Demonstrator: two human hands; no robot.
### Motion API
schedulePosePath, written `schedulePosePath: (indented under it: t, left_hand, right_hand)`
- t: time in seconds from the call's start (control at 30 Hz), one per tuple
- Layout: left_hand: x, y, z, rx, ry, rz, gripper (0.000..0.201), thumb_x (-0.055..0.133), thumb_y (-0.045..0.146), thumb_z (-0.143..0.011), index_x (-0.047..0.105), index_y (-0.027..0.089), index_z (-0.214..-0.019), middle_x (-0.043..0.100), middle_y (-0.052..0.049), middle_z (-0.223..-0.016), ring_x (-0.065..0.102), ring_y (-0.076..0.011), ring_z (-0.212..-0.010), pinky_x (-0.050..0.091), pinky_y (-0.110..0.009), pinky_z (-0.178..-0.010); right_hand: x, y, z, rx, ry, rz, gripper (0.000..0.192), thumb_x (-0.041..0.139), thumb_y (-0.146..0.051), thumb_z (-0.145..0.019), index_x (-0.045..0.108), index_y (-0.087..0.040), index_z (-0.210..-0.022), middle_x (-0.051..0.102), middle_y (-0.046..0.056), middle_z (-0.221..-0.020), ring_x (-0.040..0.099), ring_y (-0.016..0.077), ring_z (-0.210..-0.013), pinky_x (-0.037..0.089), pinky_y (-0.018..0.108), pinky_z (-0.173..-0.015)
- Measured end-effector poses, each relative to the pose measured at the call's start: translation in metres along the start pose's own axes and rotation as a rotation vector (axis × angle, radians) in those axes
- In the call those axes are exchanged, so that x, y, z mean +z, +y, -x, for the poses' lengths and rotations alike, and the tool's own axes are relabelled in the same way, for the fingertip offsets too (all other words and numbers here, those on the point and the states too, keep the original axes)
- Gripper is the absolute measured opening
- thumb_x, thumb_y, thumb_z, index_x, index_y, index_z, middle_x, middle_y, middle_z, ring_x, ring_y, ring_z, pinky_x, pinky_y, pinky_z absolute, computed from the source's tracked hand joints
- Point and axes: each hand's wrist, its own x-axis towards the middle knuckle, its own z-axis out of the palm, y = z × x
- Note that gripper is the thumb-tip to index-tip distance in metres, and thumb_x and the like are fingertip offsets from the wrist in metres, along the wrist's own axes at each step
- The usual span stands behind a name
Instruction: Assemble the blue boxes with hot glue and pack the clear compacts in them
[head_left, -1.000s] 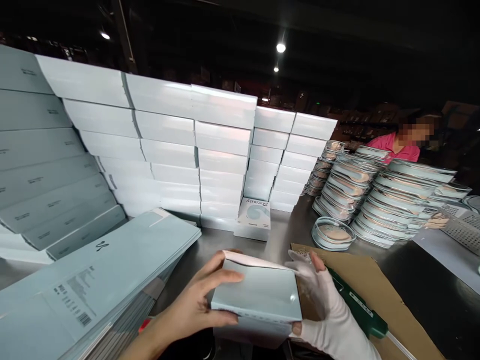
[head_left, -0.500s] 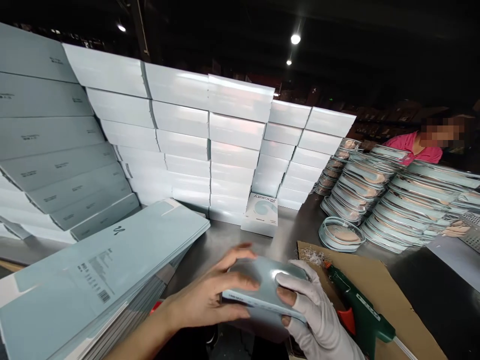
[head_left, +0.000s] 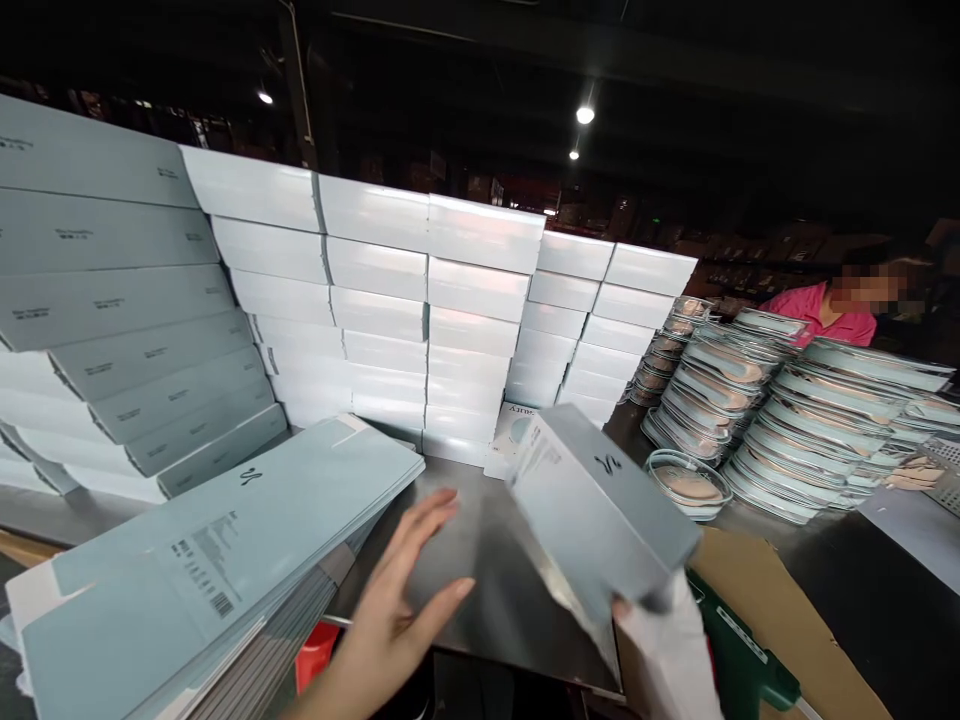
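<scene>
A pale blue box [head_left: 592, 510] with a small dark logo is tilted up above the metal table, slightly blurred. My right hand [head_left: 664, 635], in a white glove with bare fingertips, grips its lower right end; most of its fingers are hidden behind the box. To the left, my bare left hand [head_left: 405, 585] is open and holds nothing, its thumb and fingers spread over the table edge. Beside that hand lies a stack of flat pale blue cartons [head_left: 300, 500], printed with text and a barcode.
A wall of stacked boxes [head_left: 375, 265] stands behind the table [head_left: 472, 540]. At right are piles of round clear-lidded cases [head_left: 817, 430]. A green glue gun [head_left: 739, 640] lies on a cardboard sheet [head_left: 795, 600]. A person in a pink top [head_left: 795, 300] is beyond.
My left hand has let go of the box and moved left, fingers spreading. In my right hand the box has risen, turned and moved right. The view has tilted up slightly.
</scene>
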Motion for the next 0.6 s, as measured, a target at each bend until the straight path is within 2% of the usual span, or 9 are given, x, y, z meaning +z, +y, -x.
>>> schedulePosePath:
  t: [0.07,0.1,0.17,0.27,0.37,0.43,0.47,0.53,0.6]
  left_hand:
    - [-0.041,0.012,-0.004,0.238,0.014,-0.267,0.025,0.058,0.027,-0.101,0.064,0.037,-0.123,0.064,-0.003,-0.141,0.043,-0.0302,-0.15,0.042,-0.049,-0.119]
    - [-0.061,0.015,-0.008,0.291,0.044,-0.376,0.025,0.058,0.026,-0.101,0.064,0.037,-0.122,0.065,-0.003,-0.138,0.044,-0.0308,-0.149,0.042,-0.05,-0.119]
    - [-0.098,0.015,-0.019,0.29,0.088,-0.589,0.024,0.057,0.034,-0.101,0.063,0.034,-0.124,0.065,-0.006,-0.137,0.044,-0.0347,-0.149,0.042,-0.053,-0.119]
    - [-0.141,-0.001,-0.042,0.177,0.087,-0.899,0.042,0.048,0.049,-0.099,0.063,0.022,-0.127,0.066,-0.017,-0.137,0.04,-0.0424,-0.15,0.041,-0.059,-0.117]
    - [-0.174,-0.03,-0.062,-0.118,0.004,-1.139,0.063,0.042,0.053,-0.095,0.06,0.007,-0.134,0.06,-0.03,-0.143,0.04,-0.0505,-0.147,0.04,-0.066,-0.113]
    - [-0.19,-0.049,-0.07,-0.274,-0.009,-1.191,0.068,0.049,0.06,-0.091,0.068,0.001,-0.12,0.066,-0.037,-0.129,0.057,-0.0586,-0.129,0.049,-0.071,-0.098]
    - [-0.196,-0.058,-0.072,-0.334,-0.009,-1.196,0.066,0.052,0.063,-0.09,0.072,0.003,-0.106,0.073,-0.034,-0.115,0.068,-0.0573,-0.114,0.055,-0.068,-0.089]
    - [-0.203,-0.07,-0.074,-0.442,-0.015,-1.21,0.058,0.056,0.066,-0.091,0.073,0.01,-0.084,0.079,-0.018,-0.089,0.079,-0.041,-0.088,0.062,-0.054,-0.075]
    - [-0.206,-0.072,-0.075,-0.489,0.013,-1.233,0.052,0.059,0.063,-0.093,0.069,0.015,-0.077,0.078,-0.01,-0.083,0.079,-0.0301,-0.082,0.064,-0.043,-0.071]
  right_hand:
    - [0.005,-0.001,-0.054,-0.023,0.056,0.232,0.068,0.073,-0.041,-0.084,0.048,-0.02,-0.143,0.071,0.014,-0.13,0.069,0.0335,-0.117,0.058,0.05,-0.098]
    - [0.011,-0.001,-0.082,-0.056,0.039,0.309,0.07,0.08,-0.032,-0.076,0.052,-0.02,-0.14,0.067,0.014,-0.138,0.063,0.0339,-0.127,0.051,0.051,-0.108]
    - [0.031,0.001,-0.131,-0.122,-0.047,0.451,0.061,0.084,-0.02,-0.072,0.062,-0.018,-0.129,0.061,0.015,-0.146,0.051,0.0351,-0.14,0.04,0.053,-0.118]
    - [0.072,0.004,-0.171,-0.19,-0.186,0.63,0.048,0.08,-0.023,-0.084,0.064,-0.017,-0.129,0.055,0.013,-0.151,0.043,0.0364,-0.145,0.036,0.062,-0.117]
    - [0.1,0.006,-0.179,-0.238,-0.28,0.742,0.045,0.073,-0.031,-0.094,0.061,-0.02,-0.136,0.05,0.012,-0.155,0.044,0.0358,-0.145,0.041,0.063,-0.114]
    - [0.1,0.006,-0.177,-0.266,-0.312,0.784,0.049,0.075,-0.031,-0.092,0.06,-0.021,-0.137,0.049,0.012,-0.156,0.045,0.0359,-0.144,0.043,0.062,-0.113]
    - [0.096,0.005,-0.175,-0.276,-0.306,0.798,0.052,0.077,-0.029,-0.09,0.059,-0.02,-0.138,0.048,0.013,-0.157,0.044,0.0372,-0.145,0.043,0.062,-0.113]
    - [0.08,0.001,-0.167,-0.295,-0.255,0.809,0.059,0.078,-0.024,-0.086,0.058,-0.018,-0.141,0.049,0.016,-0.157,0.044,0.04,-0.145,0.043,0.062,-0.113]
    - [0.06,-0.01,-0.151,-0.339,-0.183,0.786,0.057,0.073,-0.022,-0.086,0.057,-0.014,-0.141,0.055,0.018,-0.152,0.051,0.0379,-0.14,0.047,0.055,-0.113]
